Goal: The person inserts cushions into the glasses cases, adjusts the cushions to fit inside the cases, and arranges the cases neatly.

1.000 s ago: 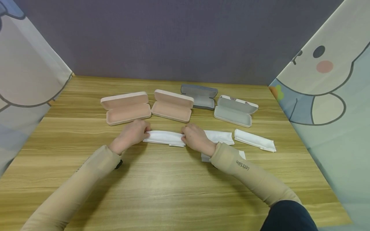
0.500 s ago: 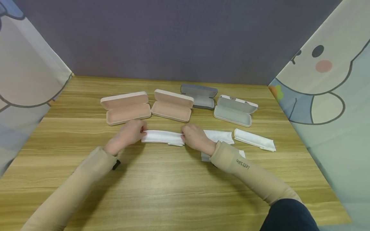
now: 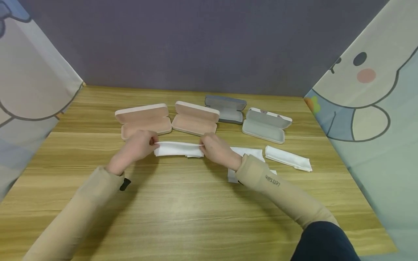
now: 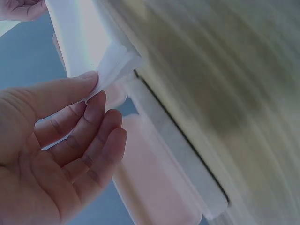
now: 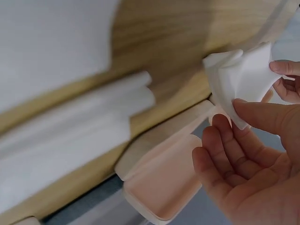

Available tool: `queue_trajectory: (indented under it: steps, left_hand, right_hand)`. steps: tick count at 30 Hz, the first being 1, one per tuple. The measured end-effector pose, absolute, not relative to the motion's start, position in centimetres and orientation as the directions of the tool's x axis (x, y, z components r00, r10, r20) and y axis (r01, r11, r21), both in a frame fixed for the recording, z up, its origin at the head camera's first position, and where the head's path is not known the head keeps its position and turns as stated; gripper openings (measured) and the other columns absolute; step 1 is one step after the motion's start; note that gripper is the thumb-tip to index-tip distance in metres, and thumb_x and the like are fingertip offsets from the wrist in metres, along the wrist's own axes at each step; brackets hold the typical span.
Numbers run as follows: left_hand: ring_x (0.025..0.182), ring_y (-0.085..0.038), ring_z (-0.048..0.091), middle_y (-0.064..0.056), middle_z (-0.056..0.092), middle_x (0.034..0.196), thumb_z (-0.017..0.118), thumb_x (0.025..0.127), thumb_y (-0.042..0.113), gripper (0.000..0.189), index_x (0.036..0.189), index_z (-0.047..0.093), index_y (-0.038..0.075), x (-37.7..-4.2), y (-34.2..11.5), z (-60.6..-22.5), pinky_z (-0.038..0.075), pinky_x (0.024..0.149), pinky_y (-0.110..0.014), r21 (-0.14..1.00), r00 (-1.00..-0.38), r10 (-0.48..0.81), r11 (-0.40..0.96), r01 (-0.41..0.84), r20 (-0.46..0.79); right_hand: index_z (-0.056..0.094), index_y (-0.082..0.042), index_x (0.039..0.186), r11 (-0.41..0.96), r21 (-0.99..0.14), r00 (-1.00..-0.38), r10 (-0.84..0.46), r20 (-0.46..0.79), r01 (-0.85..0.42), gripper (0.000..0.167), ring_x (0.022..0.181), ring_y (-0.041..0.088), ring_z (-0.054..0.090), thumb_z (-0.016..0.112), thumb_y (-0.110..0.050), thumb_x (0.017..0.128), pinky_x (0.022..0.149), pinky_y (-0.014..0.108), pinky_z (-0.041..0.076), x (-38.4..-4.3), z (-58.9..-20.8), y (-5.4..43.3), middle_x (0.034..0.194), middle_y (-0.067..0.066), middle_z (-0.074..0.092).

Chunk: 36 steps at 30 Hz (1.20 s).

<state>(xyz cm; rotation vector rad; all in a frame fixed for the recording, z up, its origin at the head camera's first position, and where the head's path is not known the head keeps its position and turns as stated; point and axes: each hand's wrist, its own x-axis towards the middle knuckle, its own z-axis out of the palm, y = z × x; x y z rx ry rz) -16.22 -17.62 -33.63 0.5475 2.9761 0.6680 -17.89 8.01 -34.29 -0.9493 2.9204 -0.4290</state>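
Observation:
A folded white cloth point(image 3: 178, 149) is stretched sideways between both hands, raised over the table in front of the two pink-lined glasses cases. My left hand point(image 3: 136, 146) pinches its left end between thumb and index finger; in the left wrist view, loose layers of the cloth point(image 4: 84, 37) hang at that end. The other end is pinched by my right hand point(image 3: 218, 150), whose remaining fingers curl below the cloth point(image 5: 248, 77) in the right wrist view. Behind the left hand stands the left pink-lined case point(image 3: 147, 127), lid up. The second pink-lined case point(image 3: 194, 124) is just behind the cloth.
An open grey case point(image 3: 230, 114) and an open pale grey-lined case point(image 3: 262, 129) stand at the back right. Right of my hands lie a folded white cloth point(image 3: 287, 158) and more white cloth point(image 3: 249, 152), partly hidden by the right arm. A grey wall point(image 3: 196, 47) borders the table's far edge.
The pinched cloth has come up off the table and shifted left and farther back, both hands moving with it. The left hand now overlaps the left pink-lined case. The cases have stayed put.

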Motion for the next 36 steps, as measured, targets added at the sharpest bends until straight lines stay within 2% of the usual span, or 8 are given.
queue_trajectory:
  steps: [2, 7, 11, 16, 21, 25, 30, 36]
  left_hand:
    - [0.066, -0.022, 0.06, -0.013, 0.067, 0.073, 0.069, 0.084, 0.005, 0.009, 0.079, 0.066, -0.001, -16.2, -18.0, -33.3, 0.047, 0.072, -0.04, 0.39, -0.938, 0.341, 0.856, 0.34, 0.07]
    - [0.068, -0.027, 0.064, -0.017, 0.069, 0.074, 0.069, 0.082, 0.004, 0.01, 0.076, 0.065, -0.003, -16.2, -19.0, -32.5, 0.049, 0.078, -0.047, 0.385, -0.945, 0.303, 0.863, 0.327, 0.124]
    - [0.072, -0.028, 0.064, -0.021, 0.067, 0.079, 0.066, 0.085, 0.003, 0.011, 0.079, 0.063, -0.005, -16.1, -19.6, -31.9, 0.052, 0.068, -0.043, 0.452, -0.962, 0.261, 0.85, 0.271, 0.086]
    - [0.073, -0.031, 0.064, -0.023, 0.068, 0.083, 0.066, 0.087, 0.005, 0.012, 0.083, 0.064, -0.005, -15.9, -20.4, -31.2, 0.051, 0.068, -0.043, 0.455, -0.971, 0.223, 0.858, 0.237, 0.087]
    - [0.072, -0.031, 0.064, -0.023, 0.068, 0.082, 0.065, 0.088, 0.008, 0.013, 0.084, 0.065, -0.004, -15.9, -21.1, -30.8, 0.051, 0.067, -0.044, 0.432, -0.973, 0.199, 0.872, 0.23, 0.117]
    - [0.072, -0.032, 0.065, -0.024, 0.069, 0.083, 0.064, 0.088, 0.008, 0.013, 0.083, 0.065, -0.004, -16.0, -21.7, -30.5, 0.051, 0.067, -0.045, 0.433, -0.978, 0.17, 0.877, 0.206, 0.121]
    - [0.072, -0.034, 0.064, -0.028, 0.068, 0.087, 0.063, 0.088, 0.009, 0.016, 0.086, 0.065, -0.007, -16.3, -22.1, -30.4, 0.052, 0.067, -0.047, 0.437, -0.987, 0.125, 0.886, 0.156, 0.101]
    - [0.065, -0.03, 0.061, -0.028, 0.067, 0.085, 0.063, 0.089, 0.01, 0.019, 0.088, 0.066, -0.008, -16.6, -22.6, -30.5, 0.049, 0.059, -0.04, 0.428, -0.991, 0.072, 0.897, 0.112, 0.11]
  right_hand:
    - [0.068, -0.001, 0.081, 0.759, -0.275, -0.799, -0.597, 0.065, -0.59, 0.016, 0.072, 0.017, 0.054, 0.056, -0.002, 0.09, 0.065, 0.028, 0.05, -18.2, -33.9, 7.7, 0.083, 0.01, 0.065]
    - [0.068, 0.0, 0.083, 0.727, -0.258, -0.767, -0.633, 0.109, -0.637, 0.014, 0.068, 0.015, 0.053, 0.057, -0.004, 0.091, 0.065, 0.027, 0.05, -19.0, -33.0, 6.8, 0.083, 0.01, 0.068]
    - [0.069, 0.0, 0.086, 0.721, -0.232, -0.755, -0.642, 0.132, -0.653, 0.014, 0.062, 0.012, 0.051, 0.057, -0.005, 0.091, 0.057, 0.024, 0.047, -19.7, -32.3, 6.0, 0.082, 0.009, 0.07]
    - [0.069, -0.002, 0.085, 0.725, -0.252, -0.763, -0.637, 0.11, -0.641, 0.015, 0.059, 0.009, 0.047, 0.056, -0.005, 0.092, 0.05, 0.018, 0.038, -20.6, -31.6, 5.0, 0.078, 0.007, 0.069]
    - [0.068, -0.001, 0.08, 0.672, -0.288, -0.723, -0.678, 0.129, -0.682, 0.017, 0.061, 0.011, 0.046, 0.054, 0.003, 0.088, 0.057, 0.019, 0.037, -21.6, -31.2, 4.2, 0.074, 0.008, 0.067]
    - [0.07, -0.004, 0.09, 0.636, -0.305, -0.696, -0.7, 0.16, -0.709, 0.018, 0.074, 0.013, 0.054, 0.055, 0.005, 0.088, 0.067, 0.022, 0.044, -22.4, -31.0, 3.4, 0.089, 0.004, 0.07]
    - [0.071, -0.005, 0.101, 0.663, -0.276, -0.709, -0.696, 0.117, -0.696, 0.02, 0.088, 0.015, 0.062, 0.054, 0.0, 0.092, 0.079, 0.026, 0.051, -23.1, -30.6, 2.4, 0.102, 0.004, 0.072]
    - [0.066, 0.0, 0.103, 0.698, -0.198, -0.723, -0.684, 0.098, -0.688, 0.016, 0.086, 0.018, 0.064, 0.054, -0.005, 0.094, 0.076, 0.027, 0.054, -23.7, -30.5, 1.5, 0.098, 0.009, 0.069]
